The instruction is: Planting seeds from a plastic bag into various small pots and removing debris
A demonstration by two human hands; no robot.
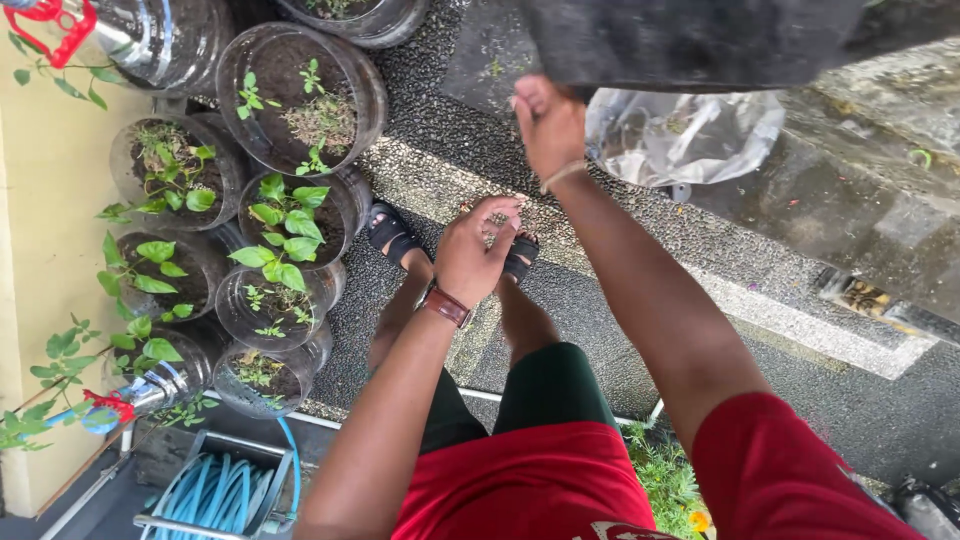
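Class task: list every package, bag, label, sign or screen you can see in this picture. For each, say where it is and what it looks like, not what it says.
Dark bag: top of the picture, held up by the right hand; wide, black, dull.
Clear plastic bag: on the wet ground under the dark bag; crumpled, see-through, greyish.
Labels, signs, screens: none in view.

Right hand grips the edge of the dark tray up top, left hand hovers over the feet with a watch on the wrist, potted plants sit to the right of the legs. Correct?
Not quite: in the head view the potted plants sit to the left of the legs, not the right. The rest holds: the right hand grips the edge of the dark tray, and the left hand, watch on the wrist, is over the feet.
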